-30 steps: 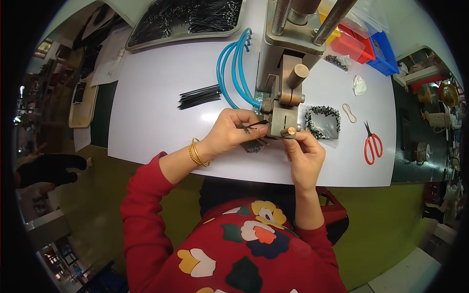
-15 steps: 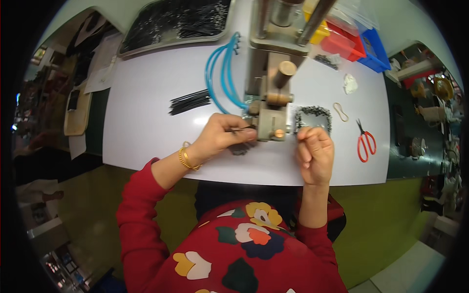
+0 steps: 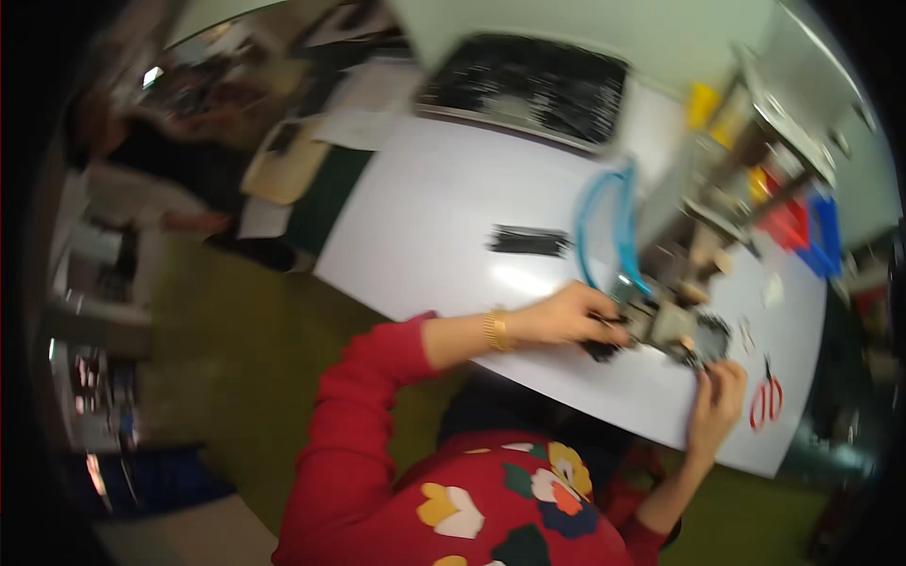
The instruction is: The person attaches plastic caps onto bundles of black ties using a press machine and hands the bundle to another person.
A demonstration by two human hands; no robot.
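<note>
My left hand (image 3: pixel 574 316), with a gold band at the wrist, is closed at the left side of a metal bench press (image 3: pixel 672 328). Between its thumb and fingers shows a thin black strip, smeared by motion. A dark clump (image 3: pixel 600 350) lies just under those fingertips. At the press's right side my right hand (image 3: pixel 719 394) is closed, its fingertips pinched against the lower tooling; what they hold is too blurred to make out. Beyond my left hand a bundle of thin black strips (image 3: pixel 528 241) lies on the white table (image 3: pixel 425 217).
Blue tubes (image 3: pixel 583 222) loop behind the press. A metal tray (image 3: pixel 528 85) of black strips stands at the back. Right of the press are a pile of small black parts (image 3: pixel 713 335), red-handled scissors (image 3: pixel 767 404), a red bin (image 3: pixel 785 224) and a blue bin (image 3: pixel 823 236).
The whole view has swung left and tilted, so the table and press appear further right. My right hand has come in against the press's lower tooling; my left hand stays at its left side.
</note>
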